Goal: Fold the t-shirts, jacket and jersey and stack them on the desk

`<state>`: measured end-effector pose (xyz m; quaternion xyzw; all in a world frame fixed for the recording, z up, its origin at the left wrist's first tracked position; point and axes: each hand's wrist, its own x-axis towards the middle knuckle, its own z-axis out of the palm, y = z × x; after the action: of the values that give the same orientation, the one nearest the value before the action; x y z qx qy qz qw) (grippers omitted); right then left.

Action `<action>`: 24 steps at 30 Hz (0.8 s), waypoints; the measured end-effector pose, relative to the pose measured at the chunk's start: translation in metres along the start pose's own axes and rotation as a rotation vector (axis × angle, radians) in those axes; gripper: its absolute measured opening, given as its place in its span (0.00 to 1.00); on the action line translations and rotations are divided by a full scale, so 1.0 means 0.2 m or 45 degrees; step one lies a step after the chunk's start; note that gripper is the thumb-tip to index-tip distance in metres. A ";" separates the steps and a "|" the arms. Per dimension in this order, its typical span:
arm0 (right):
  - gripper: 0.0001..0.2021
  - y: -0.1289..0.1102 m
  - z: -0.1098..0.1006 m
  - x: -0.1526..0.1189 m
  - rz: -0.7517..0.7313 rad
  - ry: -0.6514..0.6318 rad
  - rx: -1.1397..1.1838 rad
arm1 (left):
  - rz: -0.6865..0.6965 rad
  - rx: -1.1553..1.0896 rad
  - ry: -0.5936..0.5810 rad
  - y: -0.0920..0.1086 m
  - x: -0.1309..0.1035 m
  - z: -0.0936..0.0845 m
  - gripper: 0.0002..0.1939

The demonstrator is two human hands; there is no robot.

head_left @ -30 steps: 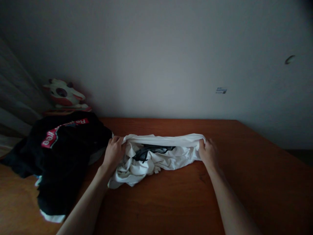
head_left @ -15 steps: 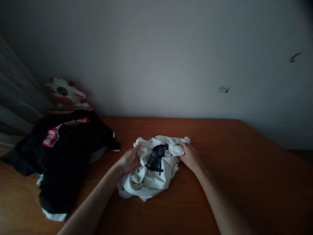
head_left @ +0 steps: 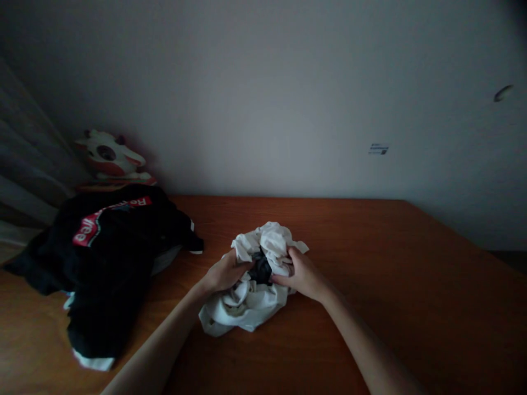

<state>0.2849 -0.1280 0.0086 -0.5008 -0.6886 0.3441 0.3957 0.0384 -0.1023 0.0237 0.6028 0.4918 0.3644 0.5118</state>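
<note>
A crumpled white cloth garment (head_left: pixel 255 304) with a dark printed patch lies bunched on the brown wooden table (head_left: pixel 349 236). My left hand (head_left: pixel 226 272) grips its left side, thumb over the folds near the dark patch. On the right side, my right hand (head_left: pixel 302 274) is closed on a bunched part of the same cloth, its thumb above and a finger reaching toward the middle. Some fingertips of both hands are hidden in the folds.
A black garment (head_left: pixel 119 263) with red and white lettering is heaped on the table at the left. Behind it sits a cow-shaped toy (head_left: pixel 111 156). A curtain (head_left: pixel 28 164) hangs at the far left, and a wall rises behind the table.
Both hands have come closer together, the right one moving left. The white cloth is bunched more tightly, and less of its dark patch shows.
</note>
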 end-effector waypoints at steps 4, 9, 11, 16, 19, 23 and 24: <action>0.18 0.00 -0.03 0.04 0.081 0.023 0.287 | -0.085 -0.652 0.011 0.06 0.00 -0.01 0.13; 0.19 0.06 -0.14 0.04 0.202 0.212 0.914 | -0.116 -1.341 -0.006 0.17 -0.04 -0.13 0.11; 0.17 0.10 -0.20 0.03 0.188 0.277 1.028 | -0.089 -1.451 0.005 0.19 -0.06 -0.17 0.14; 0.13 0.21 -0.32 0.06 0.156 0.553 1.039 | 0.171 -1.406 0.268 0.20 -0.02 -0.25 0.09; 0.14 0.23 -0.34 0.08 0.161 0.618 0.836 | 0.268 -1.076 0.518 0.15 0.05 -0.30 0.09; 0.22 0.17 -0.32 0.07 0.175 0.520 0.658 | 0.274 -0.392 0.620 0.07 0.11 -0.30 0.13; 0.23 0.16 -0.31 0.07 0.186 0.501 0.662 | 0.289 -0.280 0.595 0.05 0.11 -0.29 0.14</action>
<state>0.3513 -0.1014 0.0120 -0.4880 -0.4504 0.4325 0.6099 -0.0085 -0.0667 0.0448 0.4944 0.4834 0.5998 0.4027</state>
